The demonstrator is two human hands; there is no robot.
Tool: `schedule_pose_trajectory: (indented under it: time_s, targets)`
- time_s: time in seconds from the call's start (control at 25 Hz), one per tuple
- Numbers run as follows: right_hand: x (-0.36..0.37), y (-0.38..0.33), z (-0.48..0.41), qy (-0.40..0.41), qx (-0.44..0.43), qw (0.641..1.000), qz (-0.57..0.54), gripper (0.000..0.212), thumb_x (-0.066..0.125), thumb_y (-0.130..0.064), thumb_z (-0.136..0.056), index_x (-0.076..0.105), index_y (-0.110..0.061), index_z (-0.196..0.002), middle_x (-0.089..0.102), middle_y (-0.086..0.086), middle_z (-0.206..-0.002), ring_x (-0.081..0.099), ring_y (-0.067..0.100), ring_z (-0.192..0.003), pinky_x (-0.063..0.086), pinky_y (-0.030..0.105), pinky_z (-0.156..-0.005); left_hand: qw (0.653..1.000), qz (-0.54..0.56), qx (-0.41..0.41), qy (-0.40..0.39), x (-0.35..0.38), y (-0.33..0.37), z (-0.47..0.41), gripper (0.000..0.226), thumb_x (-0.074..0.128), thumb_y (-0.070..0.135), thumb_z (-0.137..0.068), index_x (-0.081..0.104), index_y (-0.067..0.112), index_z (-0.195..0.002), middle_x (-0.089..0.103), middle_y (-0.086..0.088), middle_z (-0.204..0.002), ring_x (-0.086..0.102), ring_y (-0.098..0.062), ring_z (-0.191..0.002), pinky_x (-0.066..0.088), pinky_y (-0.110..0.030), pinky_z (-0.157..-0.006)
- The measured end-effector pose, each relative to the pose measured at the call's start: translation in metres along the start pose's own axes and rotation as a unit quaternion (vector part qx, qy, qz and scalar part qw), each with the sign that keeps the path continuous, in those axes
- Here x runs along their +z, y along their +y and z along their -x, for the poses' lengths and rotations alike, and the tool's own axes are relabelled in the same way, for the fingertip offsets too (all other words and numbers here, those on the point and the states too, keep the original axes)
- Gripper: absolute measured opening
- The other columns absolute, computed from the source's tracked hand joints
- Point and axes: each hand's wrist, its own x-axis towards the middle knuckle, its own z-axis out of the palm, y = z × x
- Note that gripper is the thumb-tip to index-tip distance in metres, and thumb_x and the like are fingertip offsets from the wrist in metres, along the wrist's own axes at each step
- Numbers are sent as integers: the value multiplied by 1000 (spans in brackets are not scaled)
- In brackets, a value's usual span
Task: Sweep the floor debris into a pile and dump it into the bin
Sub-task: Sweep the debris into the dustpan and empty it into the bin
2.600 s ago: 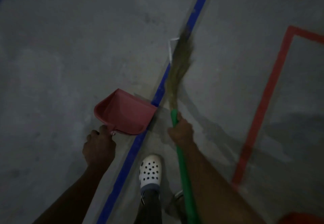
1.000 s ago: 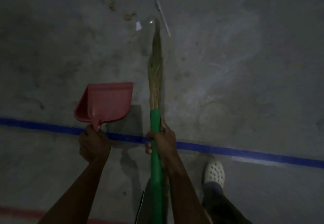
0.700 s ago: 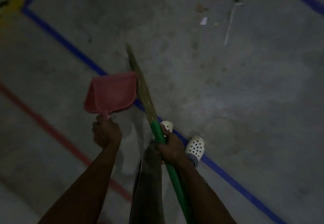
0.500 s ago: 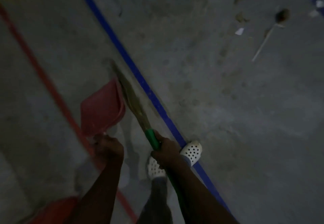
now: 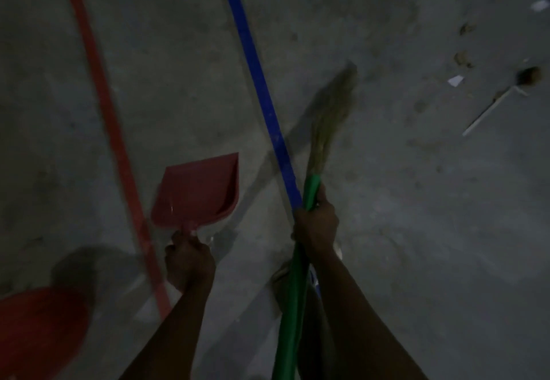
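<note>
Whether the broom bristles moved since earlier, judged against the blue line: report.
Yes. The broom bristles crossed from left of the blue line to right of it.

under me is a grey concrete floor [image 5: 416, 245], mottled with darker stains and dimly lit. a blue line [image 5: 256, 70] runs over it from the top edge down toward my legs, slanting right as it comes. a red line [image 5: 102, 90] lies to its left, well apart, slanting the same way. left of the red line, low down, a dark rounded shadow [image 5: 74, 269] sits on the concrete. a sliver of my pale shoe [image 5: 338, 254] shows.
</note>
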Motion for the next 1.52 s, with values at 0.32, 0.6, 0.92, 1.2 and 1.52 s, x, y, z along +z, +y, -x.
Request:
schedule_pose_trajectory:
  time_s: [0.32, 0.6, 0.92, 1.2, 1.52]
  targets:
    - [45, -12, 46, -254, 68, 964, -41, 83, 67, -1, -85, 32, -27, -156, 69, 21, -93, 64, 22, -55, 56, 33, -50, 995, -31, 88, 36, -6, -56, 11, 26, 50, 20, -90, 54, -3, -102, 57, -35, -88, 58, -49, -83, 45, -47, -70]
    - [-42, -55, -62, 70, 106, 973, -190, 45, 65, -3, -83, 59, -18, -126, 69, 19, -81, 64, 29, -52, 61, 49, -61, 983, 4, 186, -16, 22, 63, -19, 30, 58, 17, -91, 57, 8, -119, 56, -29, -99, 56, -46, -90, 45, -50, -68]
    - [-93, -39, -68, -68, 129, 980, -137, 77, 70, -2, -79, 47, -24, -150, 72, 19, -74, 64, 26, -50, 59, 39, -55, 963, -7, 270, -23, 2, 186, -34, 33, 63, 13, -86, 58, 9, -119, 54, -30, -96, 55, -48, -91, 46, -51, -65]
    - [-114, -79, -126, 140, 66, 980, -123, 81, 67, -6, -85, 34, -31, -155, 68, 8, -89, 69, 25, -59, 57, 32, -47, 961, -9, 273, -52, 39, 258, -87, 30, 60, 17, -90, 58, 14, -120, 56, -26, -101, 57, -45, -97, 48, -51, -72]
    - [16, -258, -178, -166, -184, 943, 222, 91, 63, -23, -77, 23, -38, -158, 67, 12, -121, 64, 31, -108, 45, 28, -78, 973, -31, 227, -10, 10, 324, -226, 34, 66, 14, -85, 64, 17, -119, 57, -22, -88, 59, -42, -80, 48, -45, -63]
